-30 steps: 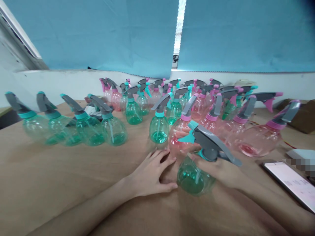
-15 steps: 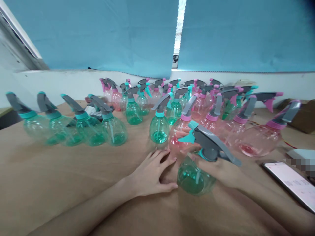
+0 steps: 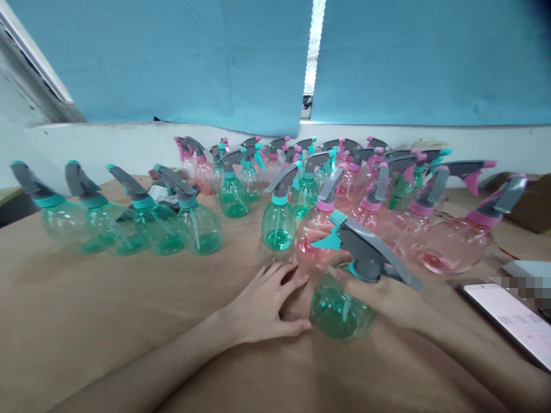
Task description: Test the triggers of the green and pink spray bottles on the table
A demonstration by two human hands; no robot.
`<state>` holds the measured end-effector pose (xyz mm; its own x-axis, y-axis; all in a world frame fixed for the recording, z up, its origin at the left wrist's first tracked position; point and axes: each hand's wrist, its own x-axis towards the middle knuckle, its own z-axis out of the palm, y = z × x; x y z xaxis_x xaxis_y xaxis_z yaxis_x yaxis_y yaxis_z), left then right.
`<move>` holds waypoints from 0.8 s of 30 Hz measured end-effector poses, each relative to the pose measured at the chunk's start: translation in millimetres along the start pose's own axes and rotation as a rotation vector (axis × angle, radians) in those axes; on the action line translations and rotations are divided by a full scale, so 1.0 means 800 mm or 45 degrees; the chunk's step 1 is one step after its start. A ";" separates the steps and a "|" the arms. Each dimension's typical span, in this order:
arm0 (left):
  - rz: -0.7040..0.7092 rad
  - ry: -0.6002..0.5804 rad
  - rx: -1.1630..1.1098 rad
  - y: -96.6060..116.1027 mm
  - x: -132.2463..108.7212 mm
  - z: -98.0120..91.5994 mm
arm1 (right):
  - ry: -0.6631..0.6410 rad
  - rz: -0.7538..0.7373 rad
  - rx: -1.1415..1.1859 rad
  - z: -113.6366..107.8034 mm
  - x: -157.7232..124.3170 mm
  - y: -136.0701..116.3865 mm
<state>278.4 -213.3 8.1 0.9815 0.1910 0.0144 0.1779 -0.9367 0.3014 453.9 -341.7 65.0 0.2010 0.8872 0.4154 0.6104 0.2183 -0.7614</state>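
Observation:
My right hand (image 3: 390, 298) is wrapped round the neck of a green spray bottle (image 3: 342, 315), just below its grey and turquoise trigger head. The bottle leans over, its nozzle towards the upper left. My left hand (image 3: 267, 301) lies palm down on the table with fingers spread and holds nothing; its thumb tip is close to the held bottle. Just beyond the left fingertips stands another green spray bottle (image 3: 279, 225), upright. A pink spray bottle (image 3: 314, 221) is partly hidden behind my right fingers.
On the left, several green spray bottles (image 3: 200, 229) form a row on the wooden table (image 3: 107, 310). Several pink ones (image 3: 451, 246) stand to the right, with mixed bottles behind. A phone (image 3: 508, 315) lies at the right, near a brown box (image 3: 527, 201).

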 end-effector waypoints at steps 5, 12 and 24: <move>-0.006 -0.021 0.007 0.000 0.001 -0.001 | -0.017 -0.012 -0.003 0.000 0.001 -0.002; 0.006 -0.028 0.029 0.001 0.001 -0.001 | -0.012 0.010 -0.008 0.000 0.001 -0.001; -0.002 -0.035 0.034 0.000 0.000 0.000 | -0.042 0.074 0.022 -0.001 0.000 -0.006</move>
<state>278.8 -213.3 7.9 0.9827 0.1847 -0.0125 0.1809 -0.9441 0.2755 451.6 -342.7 69.0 0.2100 0.9115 0.3536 0.5847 0.1727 -0.7926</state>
